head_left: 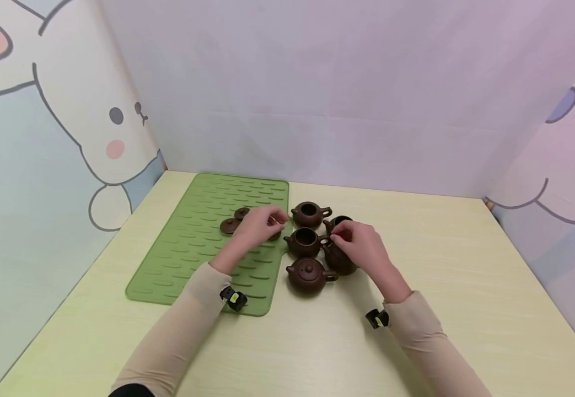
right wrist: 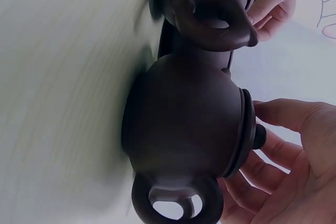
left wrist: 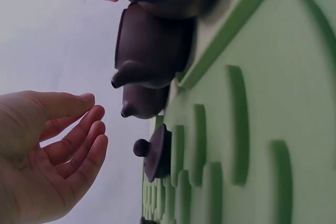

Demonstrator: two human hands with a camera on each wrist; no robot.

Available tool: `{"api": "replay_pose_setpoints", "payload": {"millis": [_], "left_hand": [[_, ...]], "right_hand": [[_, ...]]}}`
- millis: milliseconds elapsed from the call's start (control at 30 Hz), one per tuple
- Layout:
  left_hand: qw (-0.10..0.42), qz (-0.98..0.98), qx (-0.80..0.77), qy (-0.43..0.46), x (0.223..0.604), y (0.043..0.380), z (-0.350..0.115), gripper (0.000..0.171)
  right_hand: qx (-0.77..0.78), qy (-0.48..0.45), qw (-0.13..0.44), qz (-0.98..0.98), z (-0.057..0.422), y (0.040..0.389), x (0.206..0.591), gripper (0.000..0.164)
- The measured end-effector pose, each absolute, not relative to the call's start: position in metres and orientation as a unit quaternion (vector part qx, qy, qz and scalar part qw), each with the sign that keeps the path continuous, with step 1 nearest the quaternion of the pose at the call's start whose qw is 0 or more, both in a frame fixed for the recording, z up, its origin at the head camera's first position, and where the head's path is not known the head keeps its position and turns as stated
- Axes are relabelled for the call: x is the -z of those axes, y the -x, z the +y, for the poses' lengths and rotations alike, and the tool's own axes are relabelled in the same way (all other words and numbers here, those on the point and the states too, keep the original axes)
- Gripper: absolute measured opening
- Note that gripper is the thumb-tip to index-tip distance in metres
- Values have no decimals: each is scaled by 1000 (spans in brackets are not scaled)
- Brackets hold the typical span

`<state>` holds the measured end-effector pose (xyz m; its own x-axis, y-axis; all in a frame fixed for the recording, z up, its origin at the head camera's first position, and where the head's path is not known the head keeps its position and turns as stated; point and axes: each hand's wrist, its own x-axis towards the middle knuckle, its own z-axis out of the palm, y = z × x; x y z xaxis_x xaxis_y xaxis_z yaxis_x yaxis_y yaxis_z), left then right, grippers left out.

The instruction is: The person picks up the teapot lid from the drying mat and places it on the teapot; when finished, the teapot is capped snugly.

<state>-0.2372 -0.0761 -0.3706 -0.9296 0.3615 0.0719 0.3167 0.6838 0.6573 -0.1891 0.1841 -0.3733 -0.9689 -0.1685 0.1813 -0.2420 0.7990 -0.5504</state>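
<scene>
My left hand [head_left: 262, 223] hovers over the green mat's right side. In the left wrist view its fingers are loosely bent, with nothing between them. A dark brown lid [left wrist: 158, 153] lies on the mat beyond it, and more lids [head_left: 230, 226] show in the head view. At the right, my right hand [head_left: 364, 245] pinches the lid [right wrist: 242, 135] on top of a round brown teapot [right wrist: 181, 121]. Its thumb touches the lid's rim, and the other fingers are partly hidden behind it. A lidded teapot [head_left: 307, 277] stands nearer, with lidless teapots [head_left: 303, 242] beside and behind.
A green ridged mat [head_left: 168, 264] covers the left part of the pale wooden table [head_left: 466, 275]. The teapots stand close together along the mat's right edge. A pale curtain [head_left: 327, 99] closes the back, with cartoon-printed panels [head_left: 34, 154] at both sides.
</scene>
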Motion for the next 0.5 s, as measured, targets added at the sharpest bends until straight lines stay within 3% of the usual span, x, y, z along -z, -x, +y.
{"api": "replay_pose_setpoints", "payload": {"millis": [500], "left_hand": [[28,923,-361,-132,379,245,-111,23]], "right_hand": [[-276,-115,54,-953,173,196,378,13]]}}
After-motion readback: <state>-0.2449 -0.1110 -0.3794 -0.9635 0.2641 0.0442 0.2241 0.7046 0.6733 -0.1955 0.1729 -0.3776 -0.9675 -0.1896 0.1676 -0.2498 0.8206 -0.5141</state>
